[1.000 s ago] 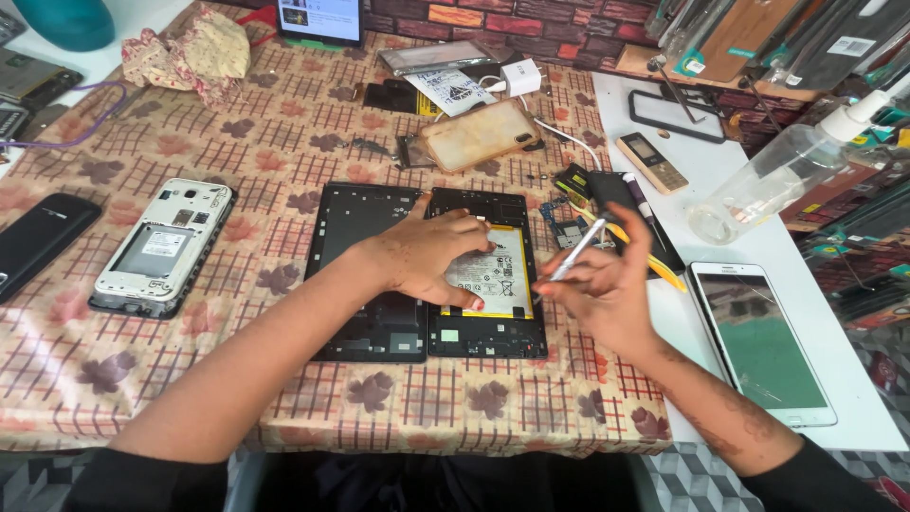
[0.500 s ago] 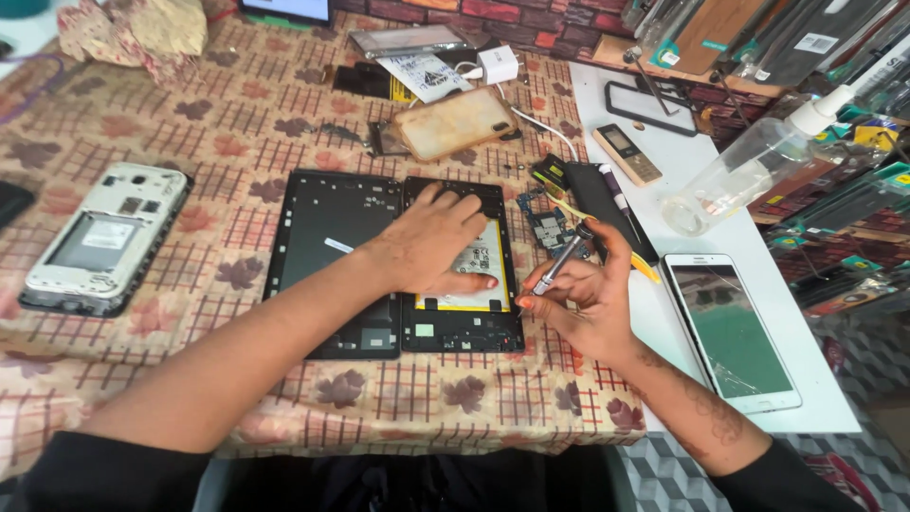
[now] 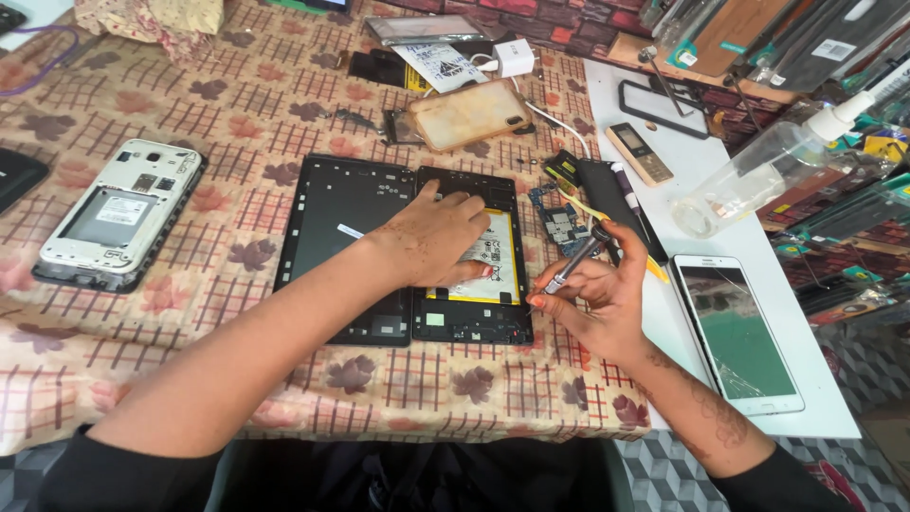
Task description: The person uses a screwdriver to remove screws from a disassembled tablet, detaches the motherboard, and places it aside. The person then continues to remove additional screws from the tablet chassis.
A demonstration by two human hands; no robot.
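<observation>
An opened black tablet [image 3: 474, 318] lies on the patterned cloth, its yellow-edged battery showing. My left hand [image 3: 434, 235] rests flat on that battery, fingers spread. Beside it to the left lies the tablet's black back cover [image 3: 346, 213]. My right hand [image 3: 592, 294] hovers at the tablet's right edge and grips a thin metal screwdriver [image 3: 572, 259], tip pointing down toward the tablet's lower right side. A small blue circuit board [image 3: 559, 220] lies just beyond my right hand.
An open white phone [image 3: 118, 213] lies at the left. A white phone with a cracked screen [image 3: 735, 332] sits on the white board at the right, near a clear spray bottle [image 3: 758, 175]. A phone in a tan case [image 3: 469, 114], a charger [image 3: 515, 57] and tools lie at the back.
The view has shifted, so things sit a bit further left and lower. My right hand has turned the screwdriver and dropped its tip closer to the tablet's edge. My left hand stays on the battery.
</observation>
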